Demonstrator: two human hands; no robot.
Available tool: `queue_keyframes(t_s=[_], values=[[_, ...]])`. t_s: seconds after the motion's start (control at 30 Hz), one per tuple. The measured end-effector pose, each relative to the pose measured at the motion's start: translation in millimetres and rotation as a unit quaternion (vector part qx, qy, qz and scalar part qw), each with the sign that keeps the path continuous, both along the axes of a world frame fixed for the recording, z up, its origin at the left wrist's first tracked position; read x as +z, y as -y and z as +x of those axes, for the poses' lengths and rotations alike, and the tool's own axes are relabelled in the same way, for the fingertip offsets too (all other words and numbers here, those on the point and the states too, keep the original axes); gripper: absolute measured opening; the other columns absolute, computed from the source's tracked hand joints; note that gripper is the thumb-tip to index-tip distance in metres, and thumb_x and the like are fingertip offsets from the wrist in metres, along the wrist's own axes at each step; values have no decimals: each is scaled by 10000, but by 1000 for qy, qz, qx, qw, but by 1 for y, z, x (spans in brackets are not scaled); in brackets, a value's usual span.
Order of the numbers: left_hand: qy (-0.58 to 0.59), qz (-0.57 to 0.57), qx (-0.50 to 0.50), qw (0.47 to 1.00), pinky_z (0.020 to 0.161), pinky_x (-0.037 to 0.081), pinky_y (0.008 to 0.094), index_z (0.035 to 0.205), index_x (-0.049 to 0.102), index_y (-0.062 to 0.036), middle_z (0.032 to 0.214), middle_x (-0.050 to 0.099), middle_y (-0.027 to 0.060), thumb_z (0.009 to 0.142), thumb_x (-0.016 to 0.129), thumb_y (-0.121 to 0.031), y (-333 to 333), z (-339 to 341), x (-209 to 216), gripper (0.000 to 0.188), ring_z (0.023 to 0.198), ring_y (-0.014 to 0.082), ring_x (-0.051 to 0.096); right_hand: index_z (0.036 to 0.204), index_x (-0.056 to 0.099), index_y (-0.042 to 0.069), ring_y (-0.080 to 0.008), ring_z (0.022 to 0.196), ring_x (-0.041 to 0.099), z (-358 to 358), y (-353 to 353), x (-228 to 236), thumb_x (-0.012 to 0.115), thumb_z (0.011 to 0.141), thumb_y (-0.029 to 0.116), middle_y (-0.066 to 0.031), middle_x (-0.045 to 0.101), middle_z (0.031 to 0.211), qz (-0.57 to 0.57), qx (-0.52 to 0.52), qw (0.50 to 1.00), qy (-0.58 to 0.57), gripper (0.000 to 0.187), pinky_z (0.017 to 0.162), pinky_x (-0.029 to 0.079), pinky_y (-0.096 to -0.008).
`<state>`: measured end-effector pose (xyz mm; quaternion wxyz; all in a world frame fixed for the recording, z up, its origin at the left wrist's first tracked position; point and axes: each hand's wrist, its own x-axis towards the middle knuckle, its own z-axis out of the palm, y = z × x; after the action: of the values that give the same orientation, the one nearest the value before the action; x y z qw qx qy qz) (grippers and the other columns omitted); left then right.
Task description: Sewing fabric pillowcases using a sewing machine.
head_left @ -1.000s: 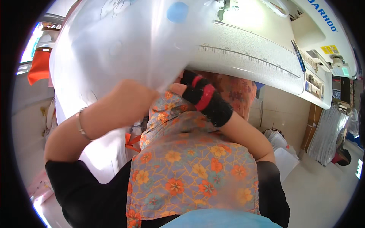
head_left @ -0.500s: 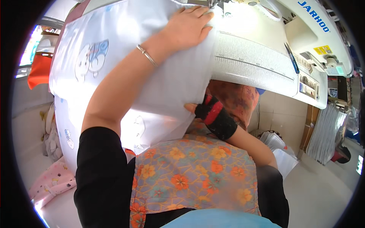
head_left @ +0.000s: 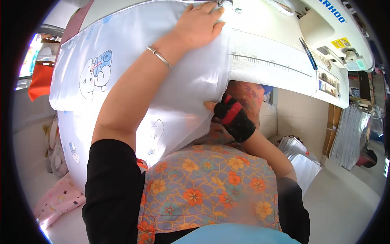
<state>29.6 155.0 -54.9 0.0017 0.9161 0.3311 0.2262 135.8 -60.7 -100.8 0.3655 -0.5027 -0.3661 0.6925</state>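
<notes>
A shiny pale-blue fabric (head_left: 122, 77) with cartoon animal prints lies over the white sewing table (head_left: 276, 61) and hangs down over my lap. My left hand (head_left: 199, 26), with a thin bangle on the wrist, presses flat on the fabric near the sewing machine's needle area at the top. My right hand (head_left: 227, 114), in a black wrist wrap with a red stripe, is under the table edge and grips the hanging fabric from below; its fingers are mostly hidden.
A white sewing machine body (head_left: 337, 24) runs along the top right. Stacks of pale material (head_left: 345, 134) stand on the floor at right, more sheets (head_left: 300, 162) lie by my knee. An orange cloth (head_left: 40, 79) and pink fabric (head_left: 61, 199) lie at left.
My left arm has swung up from beneath the raised fabric and now lies on top of it, hand flat near the needle. The fabric has been spread down over the table.
</notes>
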Motion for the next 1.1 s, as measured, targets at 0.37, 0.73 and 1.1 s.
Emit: queue_keyframes(t_s=[0.37,0.73,1.1], values=[[-22,82,-19,996,1046,380,536,1278,548,-22,1347,541,159,904,594,-331,59,-33,-13,487,1277,296,493,1268,588,33,-211,1129,577,-28,-2,-86,675,906,237,-107,616,1251,141,4,988,63,425,1010,446,-338],[-55,36,-1,998,1080,366,483,1288,532,-8,1367,522,168,937,547,-326,36,-19,-1,474,1283,324,484,1284,575,58,-210,1134,574,-8,-25,-80,610,922,145,-110,622,1232,354,88,925,103,374,977,475,-368],[-82,-15,-10,996,1090,355,508,1309,514,2,1382,494,192,935,554,-305,30,-16,4,485,1290,334,473,1201,578,62,-176,1054,559,-10,-24,-47,557,951,204,-81,602,1128,7,130,988,88,288,903,460,-322]])
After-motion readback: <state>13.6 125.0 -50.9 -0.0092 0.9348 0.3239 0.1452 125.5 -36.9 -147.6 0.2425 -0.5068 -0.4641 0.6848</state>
